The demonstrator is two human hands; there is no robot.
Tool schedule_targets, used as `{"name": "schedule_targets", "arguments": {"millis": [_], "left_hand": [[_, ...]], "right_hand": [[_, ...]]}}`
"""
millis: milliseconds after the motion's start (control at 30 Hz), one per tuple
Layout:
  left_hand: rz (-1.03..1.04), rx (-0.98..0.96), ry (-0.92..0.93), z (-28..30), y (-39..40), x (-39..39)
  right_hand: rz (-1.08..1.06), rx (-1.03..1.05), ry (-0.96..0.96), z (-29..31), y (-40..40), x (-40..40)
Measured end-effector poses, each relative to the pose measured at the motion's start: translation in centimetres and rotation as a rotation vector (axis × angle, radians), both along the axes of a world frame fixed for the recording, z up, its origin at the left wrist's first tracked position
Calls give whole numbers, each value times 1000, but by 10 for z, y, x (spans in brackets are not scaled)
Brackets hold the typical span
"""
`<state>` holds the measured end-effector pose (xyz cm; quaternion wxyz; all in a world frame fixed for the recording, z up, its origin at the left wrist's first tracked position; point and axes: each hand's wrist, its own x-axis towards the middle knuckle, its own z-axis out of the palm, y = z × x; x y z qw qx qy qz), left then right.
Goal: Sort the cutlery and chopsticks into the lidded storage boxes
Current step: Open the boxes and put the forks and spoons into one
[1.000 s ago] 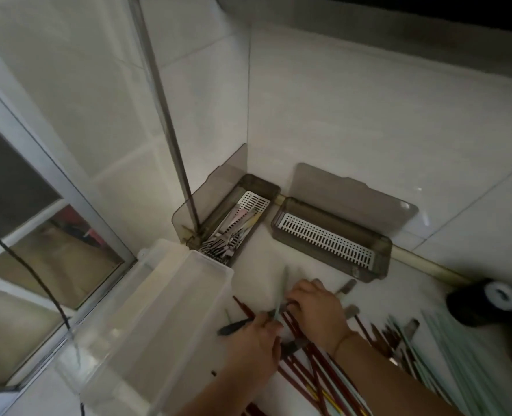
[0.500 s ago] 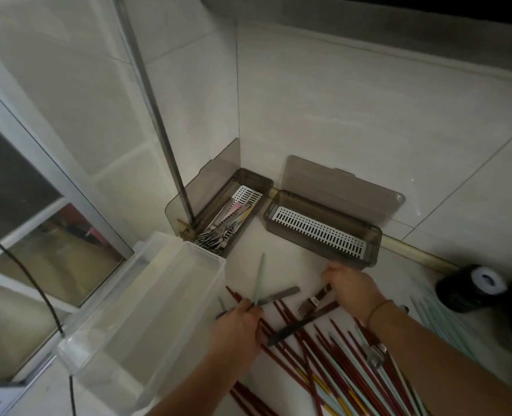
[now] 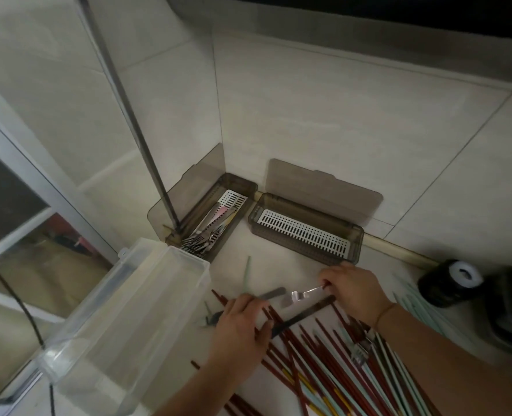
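Right hand [image 3: 355, 291] pinches fork [image 3: 304, 294] near brown box [image 3: 305, 235]; left hand [image 3: 236, 328] grips cutlery.

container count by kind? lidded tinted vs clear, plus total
Tinted lidded boxes: 2, one holding forks, one with only its white grate
Clear plastic tubs: 1
Total: 3

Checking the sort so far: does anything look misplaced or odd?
Nothing damaged. The right tinted box is empty, while the left box holds forks. One pale green chopstick lies alone, apart from the red chopstick pile.
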<state>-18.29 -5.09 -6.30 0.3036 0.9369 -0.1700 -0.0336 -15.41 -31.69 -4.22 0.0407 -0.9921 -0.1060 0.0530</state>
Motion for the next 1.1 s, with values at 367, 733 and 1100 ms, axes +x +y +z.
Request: {"name": "schedule_targets", "arguments": {"millis": [367, 733, 1100], "left_hand": [[-30, -248, -4, 65, 17, 32], [262, -346, 83, 69, 79, 79], [302, -331, 77, 55, 106, 114]], "right_hand": [[261, 206, -174, 71, 73, 9], [473, 68, 26, 94, 165, 96], [345, -49, 120, 66, 185, 218]]}}
